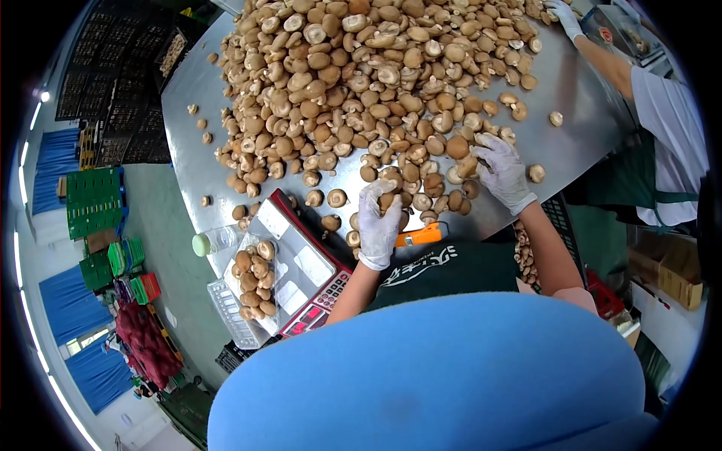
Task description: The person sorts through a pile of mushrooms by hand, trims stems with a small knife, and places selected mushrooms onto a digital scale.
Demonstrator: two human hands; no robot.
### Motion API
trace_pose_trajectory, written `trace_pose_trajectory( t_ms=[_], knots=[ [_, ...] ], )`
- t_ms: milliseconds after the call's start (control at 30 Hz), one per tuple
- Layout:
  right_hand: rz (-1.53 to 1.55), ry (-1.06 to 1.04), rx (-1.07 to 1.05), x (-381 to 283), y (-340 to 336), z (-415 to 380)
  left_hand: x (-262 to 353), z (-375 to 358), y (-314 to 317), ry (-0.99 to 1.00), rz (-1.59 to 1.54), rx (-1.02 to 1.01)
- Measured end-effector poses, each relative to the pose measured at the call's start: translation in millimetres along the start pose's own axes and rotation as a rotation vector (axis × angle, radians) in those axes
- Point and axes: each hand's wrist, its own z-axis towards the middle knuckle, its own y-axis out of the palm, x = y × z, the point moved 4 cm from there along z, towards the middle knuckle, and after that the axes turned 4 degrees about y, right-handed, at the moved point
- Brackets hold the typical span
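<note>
White-gloved, my left hand (378,225) is at the near edge of a large heap of brown shiitake mushrooms (331,83). Its thumb and fingers close around a mushroom (386,201). Further right, my right hand (502,173), also gloved, curls its fingers against another mushroom (467,167) at the heap's edge. Several loose mushrooms (423,201) lie between the two hands on the metal table (575,86). An orange-handled tool (419,236) lies just right of my left hand, by the table's near edge.
Left of my left hand stands a red-and-white digital scale (308,259), beside a clear plastic tray of mushrooms (256,279). A green-capped bottle (216,241) is next to it. Across the table's right side, a co-worker's gloved hand (564,16) reaches to the heap. Dark crates (113,83) stand back left.
</note>
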Motion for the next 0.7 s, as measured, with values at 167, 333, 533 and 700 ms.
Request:
trace_pose_trajectory(
  t_ms=[167, 333, 533, 700],
  knots=[
    [0.096, 0.026, 0.038, 0.8, -5.4, -2.7, 3.3, 11.8, 8.3, 0.136, 0.456, -0.102],
    [0.19, 0.082, 0.244, 11.0, -29.2, -5.5, 27.0, 0.8, 3.5, 0.083, 0.706, -0.207],
    [0.156, 0.059, 0.307, 8.5, -50.0, -16.2, -8.8, -62.4, -18.4, 0.385, 0.793, -0.543],
    [0.218, -0.005, 0.191, -13.4, -32.2, -13.7, -23.9, -70.1, -9.0, 0.426, 1.001, -0.572]
  ],
)
